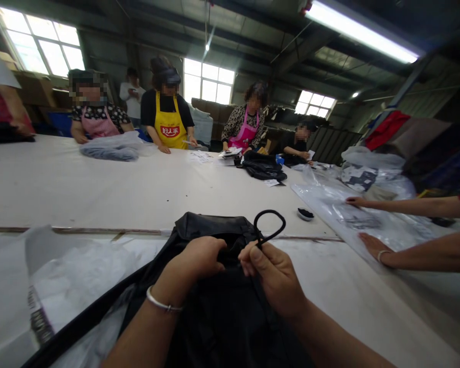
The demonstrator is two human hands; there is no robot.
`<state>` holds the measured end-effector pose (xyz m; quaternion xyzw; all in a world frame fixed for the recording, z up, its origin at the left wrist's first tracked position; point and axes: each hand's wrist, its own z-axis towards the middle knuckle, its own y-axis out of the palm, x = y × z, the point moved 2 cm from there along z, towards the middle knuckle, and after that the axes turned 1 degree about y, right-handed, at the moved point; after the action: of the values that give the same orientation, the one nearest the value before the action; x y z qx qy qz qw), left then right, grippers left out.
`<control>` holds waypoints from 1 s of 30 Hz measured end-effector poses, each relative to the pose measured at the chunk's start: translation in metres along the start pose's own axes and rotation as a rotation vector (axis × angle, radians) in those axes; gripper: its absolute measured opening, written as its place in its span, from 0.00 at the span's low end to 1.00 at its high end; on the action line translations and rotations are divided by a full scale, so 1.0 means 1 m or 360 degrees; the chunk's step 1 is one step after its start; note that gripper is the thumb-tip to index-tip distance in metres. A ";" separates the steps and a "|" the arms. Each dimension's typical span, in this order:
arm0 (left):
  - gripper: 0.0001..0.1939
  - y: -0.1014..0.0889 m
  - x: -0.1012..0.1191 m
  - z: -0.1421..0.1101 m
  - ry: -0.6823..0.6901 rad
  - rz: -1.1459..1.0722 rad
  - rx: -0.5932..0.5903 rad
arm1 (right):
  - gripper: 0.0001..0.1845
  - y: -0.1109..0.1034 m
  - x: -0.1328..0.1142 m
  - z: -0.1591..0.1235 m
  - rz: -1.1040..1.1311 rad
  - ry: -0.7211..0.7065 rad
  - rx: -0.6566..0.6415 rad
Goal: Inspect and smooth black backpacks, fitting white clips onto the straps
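Observation:
A black garment or bag (pixel 230 312), its exact kind unclear, lies in front of me at the table's near side. Its upper end has a dark opening with a broad flap (pixel 214 225) behind it. My left hand (pixel 195 260), with a silver bangle on the wrist, curls at that opening with black cloth between thumb and forefinger; its other fingers are hidden. Just to its right, my right hand (pixel 270 271) pinches a black cord (pixel 270 212), which stands up above the fingers as a loop. The cord's lower end is lost against the black cloth.
Crumpled clear plastic (pixel 88 271) lies on my left. At right, a co-worker's hands (pixel 373 248) press on plastic bags (pixel 329 204). A small dish (pixel 305 214) of black bits sits on the white table (pixel 118 189). Several people work opposite, near a black bundle (pixel 264 166).

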<state>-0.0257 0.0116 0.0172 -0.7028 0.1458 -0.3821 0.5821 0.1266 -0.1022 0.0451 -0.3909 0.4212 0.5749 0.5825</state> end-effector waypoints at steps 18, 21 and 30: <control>0.10 0.044 -0.028 0.034 -0.0388 0.0113 0.0649 | 0.12 0.032 -0.024 -0.040 -0.0465 -0.0775 -0.0572; 0.15 0.033 -0.019 0.028 -0.0142 0.0062 0.0427 | 0.12 0.029 -0.017 -0.041 -0.0543 -0.0749 -0.0562; 0.18 0.052 -0.013 0.035 0.0426 -0.0176 0.0055 | 0.20 0.043 0.037 -0.043 -0.0969 -0.0911 -0.0959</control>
<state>0.0028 0.0304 -0.0370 -0.6423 0.1764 -0.5065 0.5475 0.0813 -0.1290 -0.0029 -0.4733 -0.0721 0.5591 0.6769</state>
